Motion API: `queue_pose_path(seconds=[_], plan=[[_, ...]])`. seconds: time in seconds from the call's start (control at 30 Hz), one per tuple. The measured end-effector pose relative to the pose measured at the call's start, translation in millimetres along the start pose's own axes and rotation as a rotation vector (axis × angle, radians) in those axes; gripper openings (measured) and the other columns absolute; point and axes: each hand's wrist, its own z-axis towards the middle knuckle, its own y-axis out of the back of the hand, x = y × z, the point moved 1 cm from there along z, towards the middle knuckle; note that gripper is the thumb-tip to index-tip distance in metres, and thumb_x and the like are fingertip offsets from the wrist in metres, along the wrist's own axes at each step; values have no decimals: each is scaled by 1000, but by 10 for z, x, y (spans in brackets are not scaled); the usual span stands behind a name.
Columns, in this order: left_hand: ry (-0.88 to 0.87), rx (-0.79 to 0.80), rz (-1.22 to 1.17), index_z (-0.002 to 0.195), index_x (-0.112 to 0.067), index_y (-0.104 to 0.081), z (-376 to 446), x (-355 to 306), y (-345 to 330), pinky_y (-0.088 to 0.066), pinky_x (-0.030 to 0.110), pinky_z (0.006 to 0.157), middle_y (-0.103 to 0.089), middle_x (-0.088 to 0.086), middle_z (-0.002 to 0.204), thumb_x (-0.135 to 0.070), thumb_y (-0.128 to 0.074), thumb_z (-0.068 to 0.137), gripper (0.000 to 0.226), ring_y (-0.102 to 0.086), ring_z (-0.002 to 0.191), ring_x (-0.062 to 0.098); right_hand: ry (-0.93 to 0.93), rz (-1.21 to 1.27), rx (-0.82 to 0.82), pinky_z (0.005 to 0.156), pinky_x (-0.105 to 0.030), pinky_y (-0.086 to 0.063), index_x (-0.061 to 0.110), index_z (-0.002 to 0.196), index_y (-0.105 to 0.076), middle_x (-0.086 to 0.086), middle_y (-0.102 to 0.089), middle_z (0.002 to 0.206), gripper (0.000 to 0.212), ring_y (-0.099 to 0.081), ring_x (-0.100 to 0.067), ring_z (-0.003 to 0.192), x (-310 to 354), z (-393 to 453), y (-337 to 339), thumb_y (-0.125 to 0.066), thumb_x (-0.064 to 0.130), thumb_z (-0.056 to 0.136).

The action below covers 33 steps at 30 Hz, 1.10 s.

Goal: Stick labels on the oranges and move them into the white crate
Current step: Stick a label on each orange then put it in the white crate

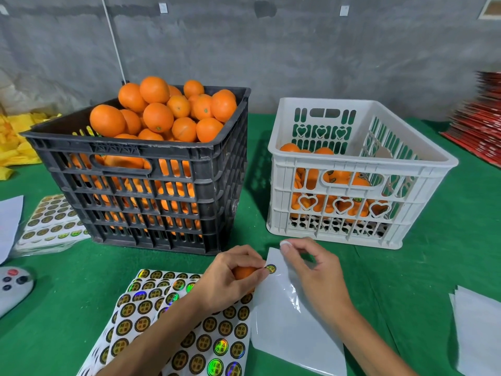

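Left hand (230, 275) held orange (243, 272) in curled grip, fingertips pinching round label (270, 268) at sheet edge. Right hand (311, 267) pinched top of glossy backing sheet (290, 321), lifted off green bench (406, 280). White crate (352, 158) just beyond hands, partly filled. Black crate (141, 158) heaped with oranges, left of it.

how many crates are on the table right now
2. The black crate stands at left, heaped with oranges above its rim. The white crate stands to its right, partly filled. None other shows in view.
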Motion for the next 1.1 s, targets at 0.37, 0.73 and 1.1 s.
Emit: queue_pose_path(seconds=[0.37,0.73,1.1], plan=[[196,-223,-169,109,-41,-72,37,41,68,-56,19,74,-72,-14,103,-71,-74,74,46,-70,94,8,209,46,-256,73,-22,-56,34,100,-80,2,-75,84,12,-67,-17,75,740,372,369,-78,29,89],[296,-336,-220,85,-44,-76,63,-80,124,-58,31,82,-77,-7,97,-29,-84,86,17,-73,89,16,242,-562,-264,76,-13,-45,30,126,-69,23,-66,105,36,-59,7,96,1372,1534,813,-75,39,92],[104,-477,-347,103,-34,-76,310,-606,339,-56,23,66,-73,-15,101,-71,-65,75,48,-69,89,7,270,-227,-112,87,-23,-54,29,116,-71,15,-71,99,20,-64,0,96,1322,1145,323,-71,30,96]])
